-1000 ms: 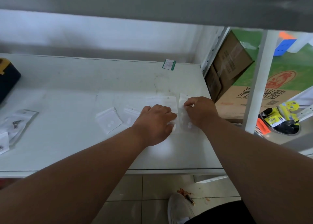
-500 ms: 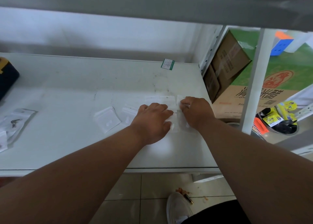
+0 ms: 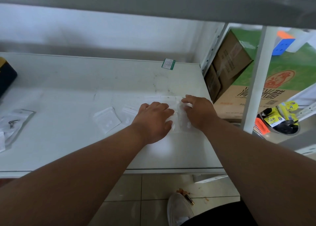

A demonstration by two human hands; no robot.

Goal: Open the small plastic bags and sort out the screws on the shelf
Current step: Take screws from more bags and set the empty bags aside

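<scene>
Several small clear plastic bags lie in a row on the white shelf point(image 3: 68, 82). My left hand point(image 3: 154, 121) rests palm down on one bag point(image 3: 174, 123), fingers curled on its edge. My right hand point(image 3: 200, 113) pinches the top of the neighbouring bag point(image 3: 183, 121) at the right end of the row. Two more bags lie to the left: one flat bag point(image 3: 106, 119) and another bag point(image 3: 130, 113) partly under my left hand. Any screws inside these bags are too faint to make out.
Opened bags with a dark screw point(image 3: 12, 123) lie at the shelf's left edge, beside a dark box point(image 3: 6, 77). A green-edged label point(image 3: 169, 64) sits at the back. Cardboard boxes point(image 3: 227, 66) and a shelf upright point(image 3: 256, 82) stand to the right.
Both hands stay on the bags at the right end of the row. My right hand's fingers have shifted slightly on the top edge of its bag.
</scene>
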